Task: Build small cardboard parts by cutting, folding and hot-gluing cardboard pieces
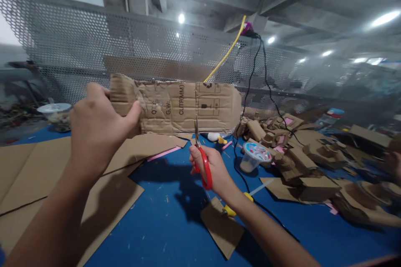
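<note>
My left hand [97,123] grips the left end of a printed cardboard piece [184,108], thumb in front and fingers behind it. The cardboard is long, creased and held up above the table, with a rounded right end. In my right hand [216,171] is a pair of red-handled scissors [205,169], its blades pointing up at the lower edge of the cardboard. Whether the blades are into the cardboard I cannot tell. Below my right wrist, a yellow glue gun [230,210] lies partly hidden near a small cardboard piece [222,229].
Flat cardboard sheets [34,167] cover the left of the blue table [150,217]. A lidded plastic cup [255,158] and a black cord [272,212] lie right of my hands. Cut cardboard parts [297,158] pile up at right; another person's hand [393,164] shows at the edge.
</note>
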Demonstrator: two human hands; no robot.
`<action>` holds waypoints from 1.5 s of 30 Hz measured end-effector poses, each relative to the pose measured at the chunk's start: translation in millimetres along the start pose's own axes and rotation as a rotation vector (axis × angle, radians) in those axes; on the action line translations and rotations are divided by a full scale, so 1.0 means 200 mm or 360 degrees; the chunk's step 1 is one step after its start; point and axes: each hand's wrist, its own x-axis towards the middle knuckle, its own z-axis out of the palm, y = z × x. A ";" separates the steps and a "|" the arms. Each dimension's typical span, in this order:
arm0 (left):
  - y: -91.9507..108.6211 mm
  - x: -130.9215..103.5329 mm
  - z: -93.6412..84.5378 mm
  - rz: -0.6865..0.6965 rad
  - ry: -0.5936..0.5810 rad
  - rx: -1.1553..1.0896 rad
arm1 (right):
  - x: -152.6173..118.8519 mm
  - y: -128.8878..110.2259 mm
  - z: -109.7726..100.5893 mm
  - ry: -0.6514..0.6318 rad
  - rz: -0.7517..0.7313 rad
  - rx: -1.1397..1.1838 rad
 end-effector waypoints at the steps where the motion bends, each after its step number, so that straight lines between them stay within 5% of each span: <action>1: 0.00 0.00 0.01 -0.0007 -0.0010 -0.0002 | 0.00 0.00 0.00 0.0025 0.0015 0.0004; 21: 0.02 0.01 0.06 -0.0043 -0.0046 0.0004 | 0.08 0.09 0.03 0.0179 -0.0037 0.0069; 30: 0.04 0.00 0.10 0.0030 -0.0281 0.0010 | 0.13 0.07 -0.04 0.0088 0.0028 0.0153; 38: -0.02 0.04 0.13 -0.0032 -0.0121 -0.0099 | 0.11 0.01 -0.05 -0.0117 0.0091 0.0202; 45: 0.00 0.04 0.12 -0.0034 -0.0106 -0.0103 | 0.10 0.02 -0.03 -0.0099 0.0042 0.0165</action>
